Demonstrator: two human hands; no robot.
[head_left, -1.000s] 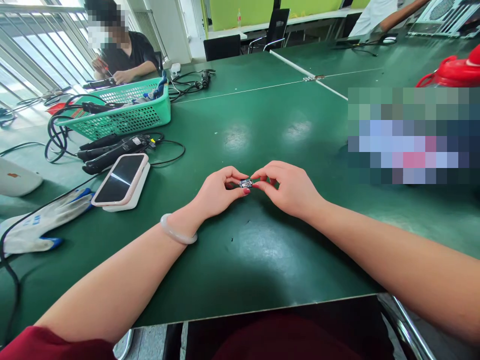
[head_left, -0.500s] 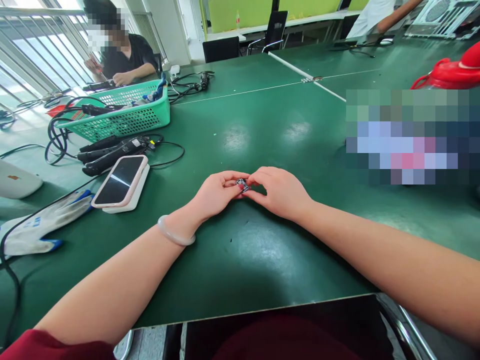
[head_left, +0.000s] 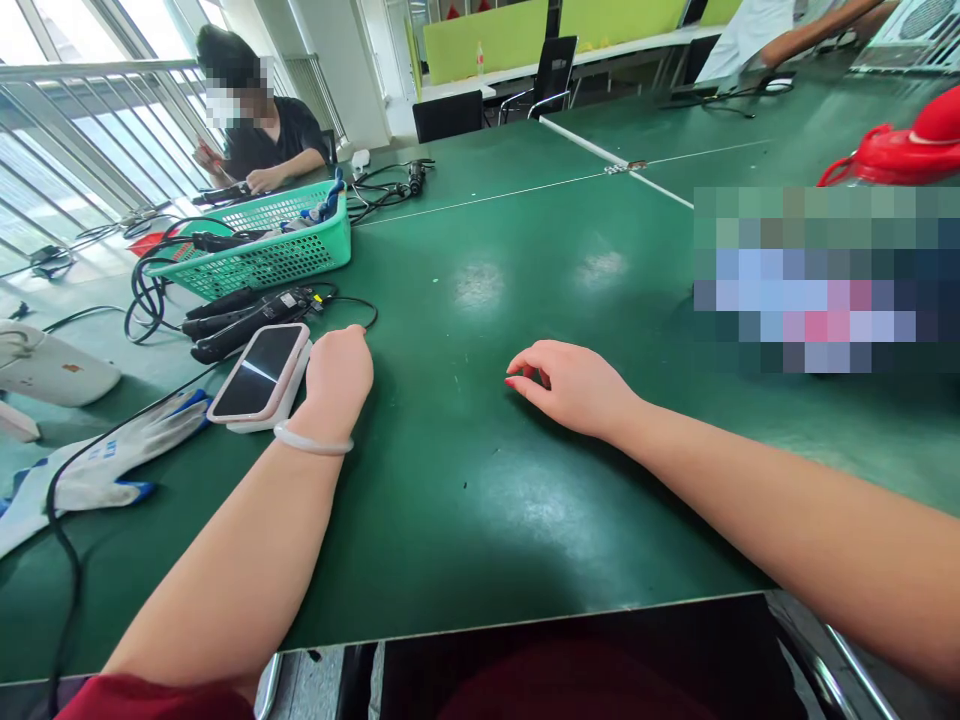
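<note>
My left hand (head_left: 341, 375) is over the green table (head_left: 450, 440), right beside a phone (head_left: 262, 370) in a pale pink case that lies on a white box. Its back faces me and the fingers curl away underneath, so whatever they hold is hidden. A pale bangle (head_left: 313, 441) circles that wrist. On the table near the middle rests my right hand (head_left: 570, 385), fingers loosely bent, thumb and fingertips slightly apart with nothing visible between them. The small dark patterned piece does not show now.
Black corded tools (head_left: 251, 325) lie behind the phone, before a green basket (head_left: 270, 250) of cables and tools. Left are a work glove (head_left: 127, 460), a black cable and a white container (head_left: 56, 365). A red-topped object (head_left: 892, 155) stands right. A person (head_left: 259, 140) sits across.
My hands have parted. The left moved left to beside the phone, and the small patterned piece went out of sight. My right hand stayed near the middle.
</note>
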